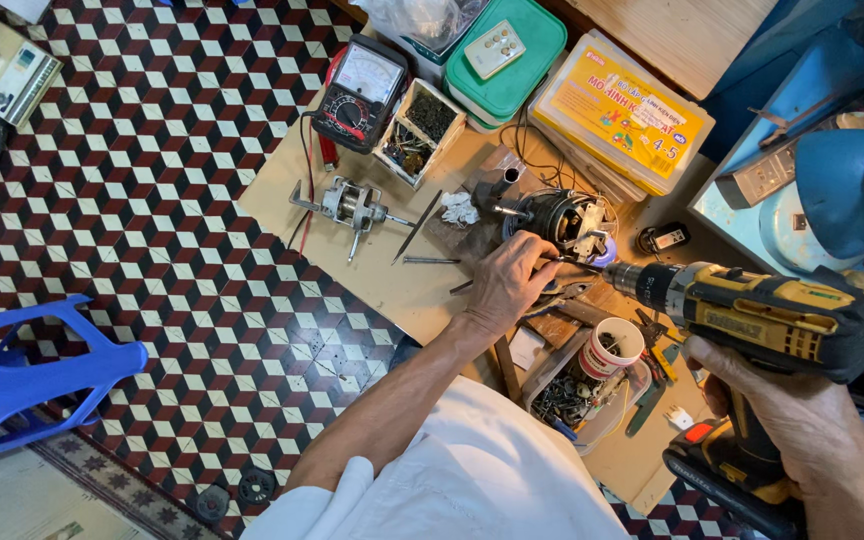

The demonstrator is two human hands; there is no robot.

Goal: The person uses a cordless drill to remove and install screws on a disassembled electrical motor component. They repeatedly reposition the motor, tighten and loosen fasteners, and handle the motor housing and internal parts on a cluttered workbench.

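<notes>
Fan-motor repair, mid-stage. The dark round motor housing with copper windings (552,218) lies opened just beyond the left hand (505,285); a separate grey metal rotor on its shaft (350,206) lies well to that hand's left, so reassembly appears outstanding. The left hand is closed around grey metal pliers (564,290). The right hand (802,420) is wrapped shut around the yellow-and-black cordless drill (752,310), whose chuck points toward the housing.
</notes>
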